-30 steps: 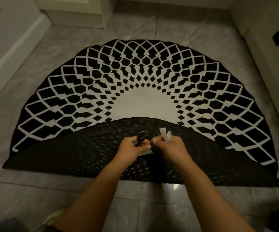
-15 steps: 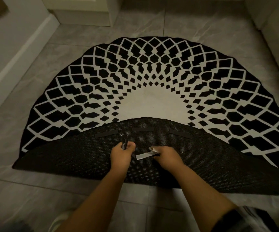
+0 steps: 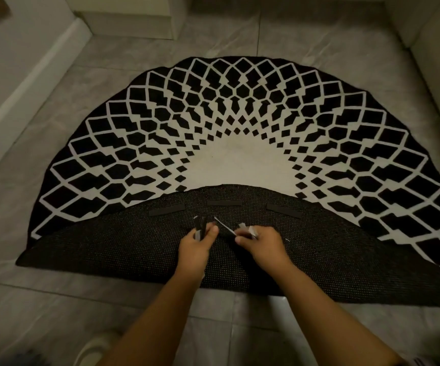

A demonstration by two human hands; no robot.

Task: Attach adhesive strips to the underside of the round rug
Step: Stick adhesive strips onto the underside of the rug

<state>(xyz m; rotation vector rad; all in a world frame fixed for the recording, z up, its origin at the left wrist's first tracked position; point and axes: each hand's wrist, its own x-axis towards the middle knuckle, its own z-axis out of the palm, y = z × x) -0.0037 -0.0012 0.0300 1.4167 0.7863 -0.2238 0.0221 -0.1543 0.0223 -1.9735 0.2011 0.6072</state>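
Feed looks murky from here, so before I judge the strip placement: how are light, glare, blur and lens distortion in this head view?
Head view: dim, warm light; three black adhesive strips barely stand out on the dark mesh underside of the folded round black-and-white rug; faint glare on the grey floor tile; left hand and right hand slightly soft; wide-angle bowing at the edges.

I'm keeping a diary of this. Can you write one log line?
left hand: holds spare strips | right hand: peeling strip | rug: folded, three stuck
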